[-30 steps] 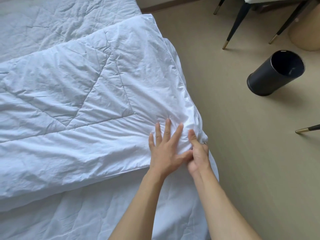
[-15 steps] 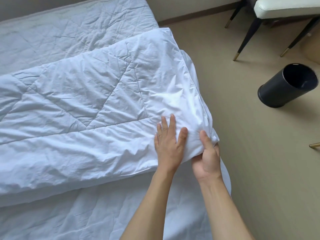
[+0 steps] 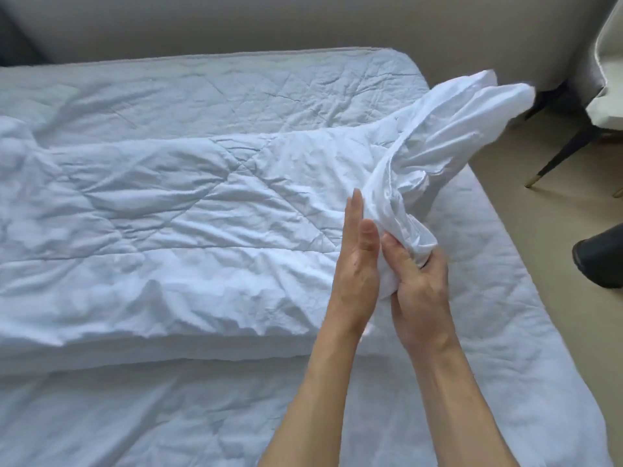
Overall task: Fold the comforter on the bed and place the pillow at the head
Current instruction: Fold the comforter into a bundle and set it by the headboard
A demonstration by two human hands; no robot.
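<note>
Head view: comforter [image 3: 175, 210] wrinkled, corner seemingly bunched.

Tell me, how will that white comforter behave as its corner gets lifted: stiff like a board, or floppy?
Probably floppy: the corner gripped by the right hand bunches into a twist and its free end droops sideways. The comforter looks puffy and creased, so likely light for its size. It will probably drag its folded layers along rather than lift cleanly; the left hand rests straight-fingered against it.
</note>
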